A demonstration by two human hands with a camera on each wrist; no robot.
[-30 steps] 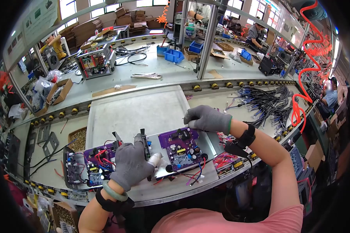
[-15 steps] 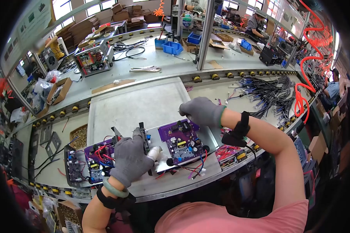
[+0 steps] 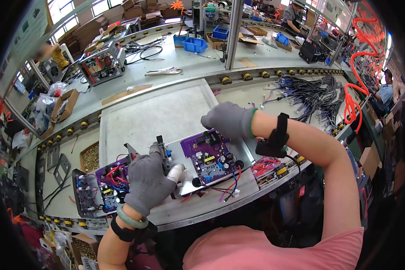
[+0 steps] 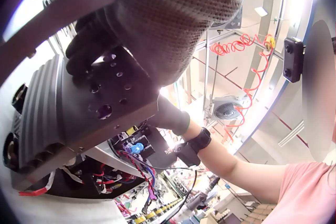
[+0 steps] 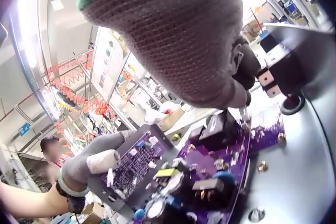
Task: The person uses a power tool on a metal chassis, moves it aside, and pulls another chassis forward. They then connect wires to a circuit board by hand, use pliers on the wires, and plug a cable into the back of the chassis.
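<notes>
In the head view my gloved left hand (image 3: pixel 150 184) grips a black ridged panel (image 4: pixel 79 108) by its edge, a small circuit board (image 5: pixel 137 161) mounted on its inner face. White wrapping covers the thumb. Beside it a purple circuit board (image 3: pixel 207 155) lies on a metal plate (image 3: pixel 180 162), with red, blue and black leads off its near edge. My gloved right hand (image 3: pixel 231 119), fingers curled, is over the board's far edge. In the right wrist view its fingertips come down beside a black component (image 5: pixel 219 129); I cannot tell what they hold.
Another panel-and-board unit (image 3: pixel 92 191) lies left of the left hand. A large pale board (image 3: pixel 157 108) covers the bench behind. Bundled black cables (image 3: pixel 306 101) lie right, loose pink-red wires (image 3: pixel 265 167) nearer. A bin of small brass parts (image 3: pixel 90 157) sits left. Roller tracks edge the bench.
The head view has tilted down, so the scene sits higher. My right hand has shifted slightly left along the board's far edge. My left hand keeps its grip on the panel.
</notes>
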